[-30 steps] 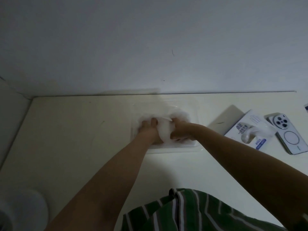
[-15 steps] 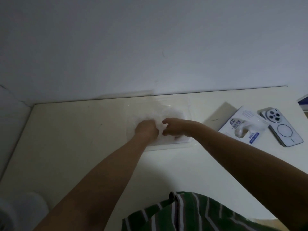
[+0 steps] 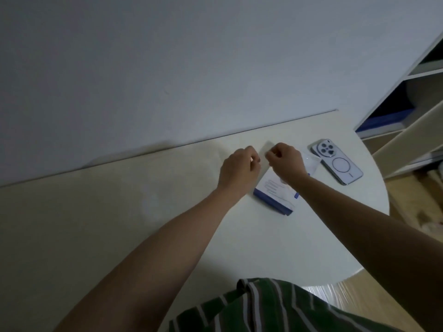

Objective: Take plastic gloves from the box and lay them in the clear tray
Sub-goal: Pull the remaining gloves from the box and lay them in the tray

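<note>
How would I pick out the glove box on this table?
Start at the white table against the wall and follow it to its rounded right end. There, partly under the person's right hand, lies a flat box. Unlike the phone beside it, with its round camera ring, the box is white with printed lines and a dark blue edge.

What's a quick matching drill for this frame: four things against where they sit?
Things:
1 phone
2 box
3 striped shirt
4 shelves

Places:
A bottom edge of the view
B partly under the right hand
C off the table, far right
D on the table, right of the box

Pairs: 1-D, 2-B, 3-A, 4-C
</note>
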Demonstrator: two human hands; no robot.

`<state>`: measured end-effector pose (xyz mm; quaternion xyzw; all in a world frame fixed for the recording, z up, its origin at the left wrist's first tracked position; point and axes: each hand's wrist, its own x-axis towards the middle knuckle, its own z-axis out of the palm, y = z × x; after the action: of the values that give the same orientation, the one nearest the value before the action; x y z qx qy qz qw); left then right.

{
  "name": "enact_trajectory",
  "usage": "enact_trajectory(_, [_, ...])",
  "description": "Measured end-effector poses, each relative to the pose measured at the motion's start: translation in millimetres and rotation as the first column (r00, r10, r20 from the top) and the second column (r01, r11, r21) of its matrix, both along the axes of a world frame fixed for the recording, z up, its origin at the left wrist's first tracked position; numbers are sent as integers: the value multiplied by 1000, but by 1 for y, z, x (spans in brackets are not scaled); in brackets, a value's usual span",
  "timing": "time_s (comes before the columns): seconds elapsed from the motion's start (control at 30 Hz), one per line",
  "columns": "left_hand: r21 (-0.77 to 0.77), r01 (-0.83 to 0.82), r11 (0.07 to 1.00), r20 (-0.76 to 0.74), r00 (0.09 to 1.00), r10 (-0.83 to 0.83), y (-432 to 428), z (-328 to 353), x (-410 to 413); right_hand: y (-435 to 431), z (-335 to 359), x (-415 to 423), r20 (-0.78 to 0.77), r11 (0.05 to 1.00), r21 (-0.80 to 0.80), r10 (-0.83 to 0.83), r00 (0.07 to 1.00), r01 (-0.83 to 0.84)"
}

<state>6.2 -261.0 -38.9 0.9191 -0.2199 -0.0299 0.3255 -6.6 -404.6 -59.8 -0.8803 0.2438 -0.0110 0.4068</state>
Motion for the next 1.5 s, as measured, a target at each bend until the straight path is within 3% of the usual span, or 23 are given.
enact_trajectory(0.13, [86, 153, 984, -128, 982, -141, -39, -16, -6, -41, -20, -22, -138, 998, -44, -49, 989, 43])
enact_trajectory(0.27, [193, 215, 957, -236, 957, -168, -58, -35, -3, -57, -33, -26, -210, 994, -104, -36, 977, 15])
enact_trajectory(0.5, [219, 107, 970, -297, 954, -38, -78, -65, -1, -61, -54, -23, -256, 995, -104, -28, 966, 2])
enact_trajectory(0.6, [242, 99, 965, -314, 949, -19, -83, -70, 1, -66, -53, -20, -119, 999, 38, -5, 993, 10])
enact_trajectory(0.73, [285, 81, 955, -301, 954, 9, -90, -68, 4, -82, -39, -13, 56, 916, 379, -165, 985, 132])
enact_trajectory(0.9, [308, 81, 948, -317, 948, 22, -91, -68, 3, -96, -20, -11, 128, 797, 555, -365, 922, 238])
enact_trajectory(1.0, [330, 87, 940, -322, 946, 25, -92, -65, 3, -102, -15, -10, 55, 739, 618, -381, 923, 268])
enact_trajectory(1.1, [310, 99, 946, -366, 930, 23, -91, -64, 4, -106, -16, -12, -84, 747, 625, -225, 971, 227])
enact_trajectory(1.23, [207, 95, 974, -387, 922, -7, -87, -58, -2, -108, -20, -18, -84, 790, 567, -226, 970, 233])
enact_trajectory(1.4, [-13, 138, 990, -188, 972, -138, -93, -41, -10, -106, -19, -19, -61, 860, 456, -229, 972, 231])
enact_trajectory(1.47, [-44, 128, 991, -95, 987, -131, -95, -39, -11, -104, -17, -21, -47, 841, 507, -195, 980, 191])
enact_trajectory(1.5, [-89, 74, 993, -120, 989, -84, -96, -39, -11, -102, -15, -22, -30, 810, 565, -170, 985, 157])
